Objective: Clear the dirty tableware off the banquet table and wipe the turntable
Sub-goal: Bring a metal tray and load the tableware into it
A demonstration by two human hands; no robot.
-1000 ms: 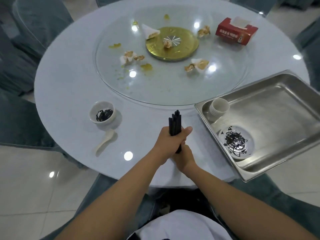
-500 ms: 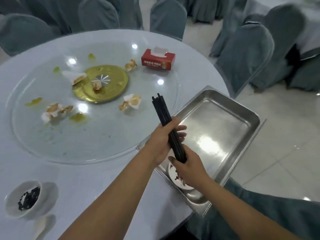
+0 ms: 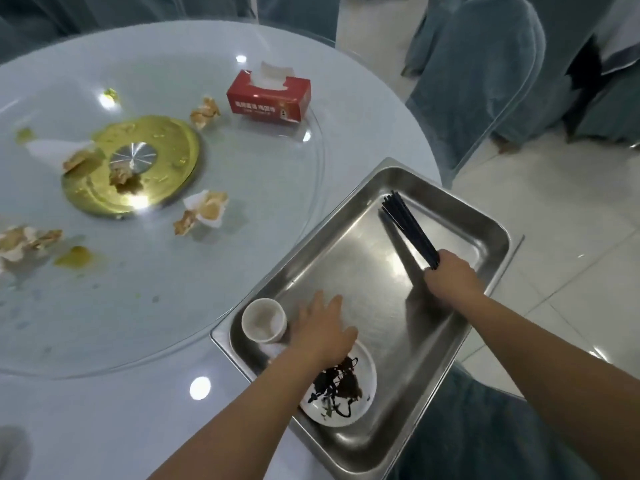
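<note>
While the right hand (image 3: 450, 276) gripped a bundle of black chopsticks (image 3: 408, 230) by one end, their far tips pointed into the back of a steel tray (image 3: 485, 230) that sat at the table's (image 3: 104, 410) edge. The left hand (image 3: 322, 327) hovered flat over the tray with fingers spread, holding nothing, just beside a white cup (image 3: 264, 324). A small white plate (image 3: 346, 389) smeared with dark sauce lay in the tray's near end, partly under the left wrist. On the table, the glass turntable (image 3: 207, 271) carried a gold centre disc (image 3: 131, 164), crumpled stained napkins (image 3: 204, 213), yellow spills and a red tissue box (image 3: 269, 97). Blue-covered chairs (image 3: 474, 81) stood beyond the table.
</note>
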